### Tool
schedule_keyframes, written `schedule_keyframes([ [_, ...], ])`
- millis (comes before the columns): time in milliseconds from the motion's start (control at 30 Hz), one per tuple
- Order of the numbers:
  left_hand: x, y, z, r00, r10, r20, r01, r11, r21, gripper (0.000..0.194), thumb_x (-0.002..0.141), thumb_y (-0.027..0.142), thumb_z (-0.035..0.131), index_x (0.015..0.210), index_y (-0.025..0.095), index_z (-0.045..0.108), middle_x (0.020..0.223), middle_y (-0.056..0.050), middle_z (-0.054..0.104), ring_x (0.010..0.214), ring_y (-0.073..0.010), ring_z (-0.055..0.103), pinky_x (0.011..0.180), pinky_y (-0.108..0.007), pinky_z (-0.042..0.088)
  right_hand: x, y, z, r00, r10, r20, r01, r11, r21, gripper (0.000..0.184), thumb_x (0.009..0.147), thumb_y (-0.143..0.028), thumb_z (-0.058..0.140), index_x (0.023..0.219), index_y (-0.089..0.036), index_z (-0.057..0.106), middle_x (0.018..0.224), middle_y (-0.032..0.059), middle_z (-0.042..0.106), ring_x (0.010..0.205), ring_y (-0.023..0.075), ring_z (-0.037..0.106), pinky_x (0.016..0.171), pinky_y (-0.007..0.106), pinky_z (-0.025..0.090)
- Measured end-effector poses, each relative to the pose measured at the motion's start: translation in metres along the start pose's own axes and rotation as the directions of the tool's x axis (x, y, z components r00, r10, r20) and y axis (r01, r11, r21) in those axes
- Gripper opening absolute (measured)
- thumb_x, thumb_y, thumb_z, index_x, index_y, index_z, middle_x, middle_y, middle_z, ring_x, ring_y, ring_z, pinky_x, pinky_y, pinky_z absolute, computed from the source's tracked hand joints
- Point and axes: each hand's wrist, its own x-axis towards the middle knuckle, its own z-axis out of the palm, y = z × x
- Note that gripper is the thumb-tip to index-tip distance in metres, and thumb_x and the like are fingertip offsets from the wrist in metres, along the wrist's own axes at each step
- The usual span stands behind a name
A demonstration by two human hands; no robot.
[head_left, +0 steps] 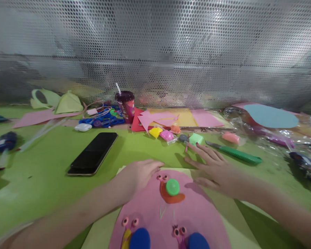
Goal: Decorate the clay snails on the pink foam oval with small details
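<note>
A pink paper shape (197,214) lies on a pale yellow sheet (100,231). On it is a snail-like clay figure with an orange body (176,199), a round green piece (172,187) and two eyes. Lower down, two more figures have blue discs (140,238), stalked eyes and yellow or purple bodies. My left hand (142,173) rests at the upper left edge of the pink shape, fingers together and lying flat. With fingers spread, my right hand (214,166) reaches toward a mint-green clay block (196,139) and a tiny pink piece (186,148); contact is unclear.
A phone (93,154) lies left, near a white case (83,127), blue scissors (103,119) and a cup with a straw (126,107). Paper scraps (166,119) and clay packs (155,132) line the back. A green cutter (239,154) lies right, before plastic wrapping (269,138).
</note>
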Motion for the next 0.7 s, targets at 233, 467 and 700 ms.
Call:
schedule_keyframes([
  [233,0.001,0.005,-0.002,0.998,-0.046,0.048,0.042,0.996,0.082,0.038,0.089,0.017,0.034,0.122,0.016,0.053,0.122,-0.007,0.059,0.109,-0.0219,0.056,0.093,-0.034,0.043,0.002,0.002,-0.003,0.997,0.023,0.08,-0.026,0.999,0.028,0.056,0.089,-0.056,0.034,0.137,-0.027,0.039,0.151,0.0102,0.013,0.135,0.0381,0.015,0.101,0.061,0.027],
  [467,0.001,0.003,-0.001,0.999,-0.016,0.051,0.012,0.996,0.09,0.038,0.089,0.013,0.035,0.122,0.017,0.052,0.123,-0.006,0.058,0.109,-0.0191,0.056,0.095,-0.032,0.043,-0.004,0.01,-0.018,1.0,-0.005,-0.007,0.006,0.994,0.109,0.038,0.09,-0.045,0.041,0.122,-0.031,0.055,0.148,0.0043,0.023,0.132,0.0314,0.026,0.1,0.054,0.035],
  [700,0.0,0.003,-0.002,0.997,-0.03,0.075,0.021,0.993,0.117,0.039,0.089,0.012,0.036,0.124,0.016,0.051,0.123,-0.008,0.058,0.109,-0.0213,0.056,0.094,-0.035,0.043,0.007,0.013,0.003,0.952,-0.081,-0.296,0.086,0.996,0.006,0.026,0.09,-0.026,0.044,0.099,-0.02,0.068,0.13,0.0108,0.047,0.119,0.0292,0.04,0.094,0.05,0.042],
])
